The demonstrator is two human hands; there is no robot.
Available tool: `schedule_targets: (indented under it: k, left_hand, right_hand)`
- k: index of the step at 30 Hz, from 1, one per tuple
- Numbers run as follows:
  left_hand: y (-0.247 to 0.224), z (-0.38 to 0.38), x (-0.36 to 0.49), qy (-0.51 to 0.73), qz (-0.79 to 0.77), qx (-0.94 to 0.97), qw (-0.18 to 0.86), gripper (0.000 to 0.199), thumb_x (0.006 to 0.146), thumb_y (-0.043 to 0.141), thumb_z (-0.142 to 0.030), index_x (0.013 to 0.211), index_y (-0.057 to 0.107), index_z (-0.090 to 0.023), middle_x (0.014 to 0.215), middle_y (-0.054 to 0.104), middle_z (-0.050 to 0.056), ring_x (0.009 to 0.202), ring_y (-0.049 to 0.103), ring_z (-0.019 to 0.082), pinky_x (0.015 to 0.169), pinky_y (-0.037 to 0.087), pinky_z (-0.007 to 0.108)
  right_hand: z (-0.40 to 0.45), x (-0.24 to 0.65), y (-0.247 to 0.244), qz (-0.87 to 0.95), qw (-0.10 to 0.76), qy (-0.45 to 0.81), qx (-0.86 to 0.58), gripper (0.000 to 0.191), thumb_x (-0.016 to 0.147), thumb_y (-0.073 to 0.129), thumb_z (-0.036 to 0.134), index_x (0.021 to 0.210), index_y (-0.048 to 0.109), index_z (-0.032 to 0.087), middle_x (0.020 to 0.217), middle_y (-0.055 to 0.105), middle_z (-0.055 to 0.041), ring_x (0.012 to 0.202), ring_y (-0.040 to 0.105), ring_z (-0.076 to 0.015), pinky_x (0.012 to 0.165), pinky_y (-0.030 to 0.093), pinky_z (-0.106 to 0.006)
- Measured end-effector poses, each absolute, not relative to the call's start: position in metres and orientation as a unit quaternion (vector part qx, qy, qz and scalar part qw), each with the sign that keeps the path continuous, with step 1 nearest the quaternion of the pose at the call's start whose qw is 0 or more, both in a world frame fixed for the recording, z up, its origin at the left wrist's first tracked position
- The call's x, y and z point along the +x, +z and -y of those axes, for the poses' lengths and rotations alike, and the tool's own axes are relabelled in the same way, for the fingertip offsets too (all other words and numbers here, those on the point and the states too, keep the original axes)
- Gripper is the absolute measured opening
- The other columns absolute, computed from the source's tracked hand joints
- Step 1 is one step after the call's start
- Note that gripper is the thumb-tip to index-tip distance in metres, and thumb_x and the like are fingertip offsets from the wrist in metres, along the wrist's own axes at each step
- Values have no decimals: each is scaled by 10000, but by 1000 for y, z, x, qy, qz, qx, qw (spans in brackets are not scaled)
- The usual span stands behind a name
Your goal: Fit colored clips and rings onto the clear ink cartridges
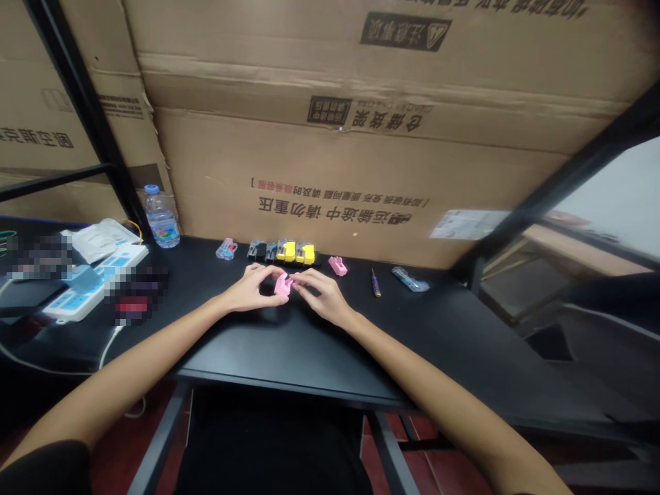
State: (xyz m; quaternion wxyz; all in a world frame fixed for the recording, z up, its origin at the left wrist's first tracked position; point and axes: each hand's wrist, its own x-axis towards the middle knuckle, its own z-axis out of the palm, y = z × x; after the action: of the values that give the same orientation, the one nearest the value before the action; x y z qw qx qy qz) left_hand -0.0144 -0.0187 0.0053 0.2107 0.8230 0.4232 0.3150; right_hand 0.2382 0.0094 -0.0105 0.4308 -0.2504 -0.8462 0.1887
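Pink plastic cap pinched at the fingertips between left grip and right grip, both nearly closed, apparently for steadiness, just above the desk; yellow-topped cartridges lined up just beyond.

Screwdriver R of cartridges on desk, water bottle far L.

Small pink plastic piece pinched between the fingertips of the left hand and right hand, just above a black table. Along the table's far edge, a row of black and yellow plastic pieces, a second pink piece just right of the row, a small screwdriver, a clear packet. Farther left, a water bottle and a white power strip. Cardboard boxes stacked behind.
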Motion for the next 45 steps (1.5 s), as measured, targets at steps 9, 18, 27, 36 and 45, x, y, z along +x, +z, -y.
schedule_targets:
  k: [9,18,27,36,45]
  left_hand:
    - [-1,10,-11,352,-432,784,274,523,1076,406,-626,983,702,-206,897,769,49,835,716,248,817,562,383]
    - [-3,15,-8,379,-406,766,323,657,1023,602,-556,1551,407,-218,961,828,60,901,810,259,918,587,401]
    - [-6,13,-9,340,-389,805,291,753,949,683,-411,1607,344,-272,984,805,24,915,784,256,942,560,429]
    - [-5,11,-11,323,-401,827,228,756,867,771,-463,1512,451,-232,928,793,12,831,759,242,874,567,406]
    - [-1,15,-5,355,-392,844,95,660,845,797,-443,1428,571,-231,1452,679,110,1319,660,316,1108,494,472]
  right_hand:
    - [4,225,-13,781,459,314,-285,272,971,742,502,1031,831,252,993,755,-82,874,733,-238,823,641,-410]
    - [1,227,-13,677,460,484,-309,345,834,866,519,963,814,203,932,781,-62,835,747,-218,877,643,-420]
    - [-3,232,-14,688,430,487,-323,352,837,860,521,946,818,189,869,770,-56,801,729,-209,908,618,-431]
    - [-5,231,-14,681,410,516,-319,396,813,878,544,966,819,183,840,769,-55,739,718,-198,754,638,-385]
    - [-2,224,-13,666,435,519,-312,368,829,873,518,964,756,196,819,746,-28,707,705,-180,761,630,-379]
